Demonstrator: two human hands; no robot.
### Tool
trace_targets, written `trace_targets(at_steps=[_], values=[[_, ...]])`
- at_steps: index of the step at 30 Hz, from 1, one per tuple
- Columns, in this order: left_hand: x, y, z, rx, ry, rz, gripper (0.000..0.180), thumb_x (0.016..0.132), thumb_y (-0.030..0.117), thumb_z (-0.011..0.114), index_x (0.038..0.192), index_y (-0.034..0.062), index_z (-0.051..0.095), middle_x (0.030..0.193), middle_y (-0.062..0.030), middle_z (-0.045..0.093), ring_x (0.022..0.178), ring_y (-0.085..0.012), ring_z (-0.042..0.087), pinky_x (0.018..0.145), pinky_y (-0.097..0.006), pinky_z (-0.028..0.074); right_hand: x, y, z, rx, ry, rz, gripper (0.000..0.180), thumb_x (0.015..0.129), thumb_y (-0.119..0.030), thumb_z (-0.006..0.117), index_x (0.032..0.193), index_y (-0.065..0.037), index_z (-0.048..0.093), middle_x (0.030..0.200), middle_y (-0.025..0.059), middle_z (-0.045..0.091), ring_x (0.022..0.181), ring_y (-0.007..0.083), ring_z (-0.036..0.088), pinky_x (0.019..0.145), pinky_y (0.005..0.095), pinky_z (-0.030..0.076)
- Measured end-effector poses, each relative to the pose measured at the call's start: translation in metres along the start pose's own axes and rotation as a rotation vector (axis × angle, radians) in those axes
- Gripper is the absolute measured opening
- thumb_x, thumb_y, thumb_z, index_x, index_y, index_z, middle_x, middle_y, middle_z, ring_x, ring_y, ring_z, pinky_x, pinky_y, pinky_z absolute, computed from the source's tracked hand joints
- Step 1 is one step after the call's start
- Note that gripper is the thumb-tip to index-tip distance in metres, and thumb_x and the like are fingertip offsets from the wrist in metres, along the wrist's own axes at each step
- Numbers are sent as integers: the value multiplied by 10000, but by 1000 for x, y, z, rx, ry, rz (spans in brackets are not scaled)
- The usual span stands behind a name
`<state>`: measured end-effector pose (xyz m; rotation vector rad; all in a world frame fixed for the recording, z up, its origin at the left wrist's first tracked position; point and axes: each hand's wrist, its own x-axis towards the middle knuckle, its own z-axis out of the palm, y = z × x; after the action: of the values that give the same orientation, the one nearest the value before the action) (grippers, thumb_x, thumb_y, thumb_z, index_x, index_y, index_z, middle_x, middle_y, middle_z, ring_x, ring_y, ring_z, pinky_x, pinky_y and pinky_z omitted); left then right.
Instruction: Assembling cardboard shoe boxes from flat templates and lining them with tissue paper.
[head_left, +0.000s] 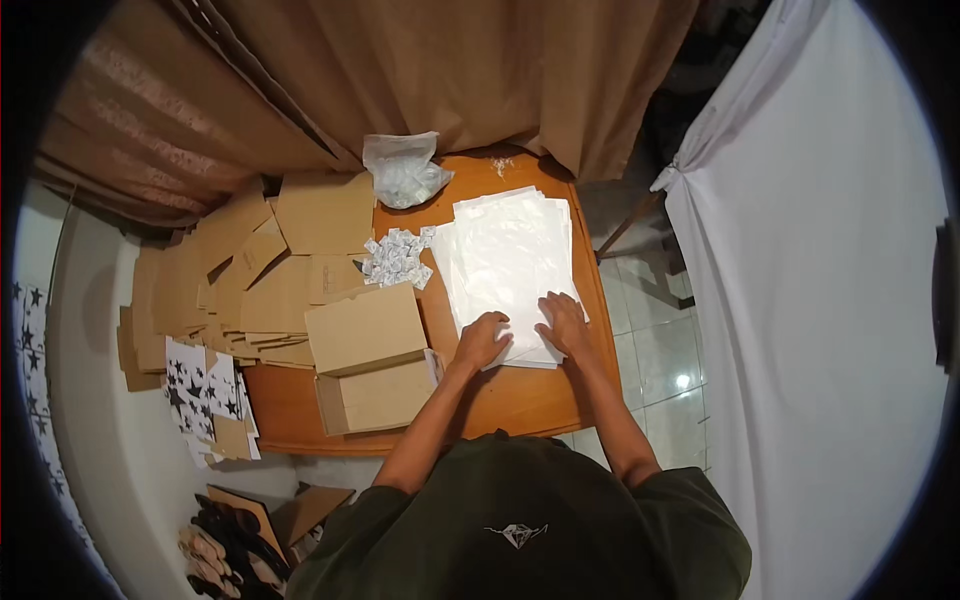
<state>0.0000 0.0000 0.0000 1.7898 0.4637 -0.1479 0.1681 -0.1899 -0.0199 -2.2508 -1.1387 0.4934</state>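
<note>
Both hands' grips, left (482,340) and right (565,325), press open-palmed on stacked white sheets (505,255).

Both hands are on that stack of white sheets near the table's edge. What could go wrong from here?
1. The stack of white sheets looks slippery and its near end sits close to the table edge; pressure from the left hand and right hand could slide sheets off.
2. The small packets lie loose right beside the stack and could be swept aside.
</note>
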Motion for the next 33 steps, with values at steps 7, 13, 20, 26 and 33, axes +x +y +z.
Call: trace_targets(at_steps=[7, 13, 20, 26, 33], values=[[-1, 16, 46, 747, 275, 102, 677, 705, 254, 882, 1301, 143, 580, 1429, -103, 474, 1370, -285, 410, 1068, -595, 279, 6, -13, -33, -259, -148, 49, 606, 865, -318, 751, 1416, -140, 570, 1556, 113, 430, 1426, 368, 341, 1154, 606, 245], [-1, 13, 50, 741, 414, 194, 357, 860, 227, 759, 1196, 161, 662, 1342, -78, 568, 1331, -279, 471, 1072, -592, 264, 10, -14, -43, -244, -148, 14, 596, 909, -410, 691, 1423, -135, 565, 1533, 143, 458, 1418, 369, 352, 1148, 617, 211], [2, 74, 21, 581, 418, 135, 236, 992, 260, 623, 1188, 187, 732, 1300, -41, 624, 1282, -218, 528, 1090, -509, 294, 25, -20, -72, 171, 106, 71, 571, 1009, -452, 552, 1377, -16, 574, 1419, 204, 553, 1344, 373, 442, 1152, 511, 274], [0, 134, -25, 232, 460, 311, 189, 989, 137, 623, 1108, 53, 744, 1191, -132, 684, 1055, -304, 664, 889, -389, 536, 29, -40, -124, 319, 419, 10, 560, 1075, -438, 422, 1300, 52, 575, 1278, 230, 598, 1239, 355, 510, 1045, 428, 404], [-58, 177, -82, -12, 387, 443, 204, 926, -25, 612, 1084, 12, 736, 1289, -127, 639, 1226, -236, 576, 1012, -351, 479, 32, -38, -112, 1342, 195, 783, 1000, 876, -842, 421, 1444, -20, 449, 1268, 199, 513, 1057, 328, 514, 934, 566, 462]])
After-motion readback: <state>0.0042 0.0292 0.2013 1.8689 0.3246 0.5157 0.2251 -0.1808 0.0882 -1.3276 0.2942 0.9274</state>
